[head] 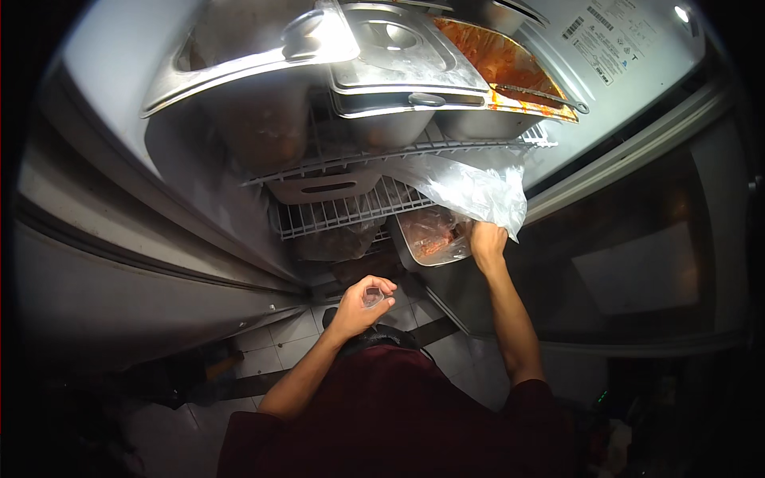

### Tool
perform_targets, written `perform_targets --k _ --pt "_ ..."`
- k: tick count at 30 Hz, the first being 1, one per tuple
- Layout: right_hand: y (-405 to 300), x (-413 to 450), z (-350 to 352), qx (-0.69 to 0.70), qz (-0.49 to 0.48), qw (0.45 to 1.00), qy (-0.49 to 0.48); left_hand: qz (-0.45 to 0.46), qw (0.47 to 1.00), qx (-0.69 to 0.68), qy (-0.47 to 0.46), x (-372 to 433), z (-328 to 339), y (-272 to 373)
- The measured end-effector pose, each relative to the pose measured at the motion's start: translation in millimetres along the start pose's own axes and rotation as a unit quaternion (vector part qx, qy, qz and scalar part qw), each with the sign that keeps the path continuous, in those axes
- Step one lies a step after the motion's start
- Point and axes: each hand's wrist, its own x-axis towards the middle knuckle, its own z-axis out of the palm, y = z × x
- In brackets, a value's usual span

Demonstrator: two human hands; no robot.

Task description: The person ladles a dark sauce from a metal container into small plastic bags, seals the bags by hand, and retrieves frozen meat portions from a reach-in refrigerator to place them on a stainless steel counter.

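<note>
A small clear plastic cup (373,297) sits in the curled fingers of my left hand (360,305), low in front of my body. Farther forward on the right, my right hand (489,242) is closed on a crumpled clear plastic bag (478,185). The bag spreads up and left from the fist, below the upper wire shelf. Just left of that hand, a metal pan (410,254) juts out of the refrigerator. Inside it lies reddish food (436,244) partly covered by clear plastic. My right fingertips are hidden.
Lidded steel pans (412,66) and a pan with red sauce (508,57) stand on the upper wire shelf (352,160). A spoon or ladle handle (538,94) lies across the sauce pan. Below is a slotted board (323,186). An open door (627,251) stands at right.
</note>
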Motion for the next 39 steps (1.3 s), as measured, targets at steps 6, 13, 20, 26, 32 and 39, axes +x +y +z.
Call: perform_targets --k 6,13,20,26,32,39 --pt "-47.7 -9.8 14.7 0.013 -0.062 0.984 -0.168 -0.002 1.0 0.011 -0.003 -2.6 1.5 -4.1" --pt "-48.5 -14.6 49.4 -0.116 -0.227 0.946 -0.202 0.003 0.999 0.035 0.0 -1.9 -2.9 -1.8" --pt "-59.9 -11.6 46.1 -0.126 -0.262 0.934 -0.209 -0.002 1.0 -0.002 0.022 -5.1 -1.9 -9.7" --pt "-63.9 -7.2 24.5 -0.064 -0.189 0.954 -0.223 0.008 0.999 0.011 0.037 -7.4 -1.7 -9.0" --pt "-35.6 8.1 41.8 0.294 -0.071 0.952 -0.036 0.013 0.998 0.006 0.061 -15.5 -4.2 0.3" --pt "20.9 2.1 109.4 0.083 -0.109 0.99 -0.041 -0.021 0.997 -0.01 0.08 -29.2 -3.1 -13.2"
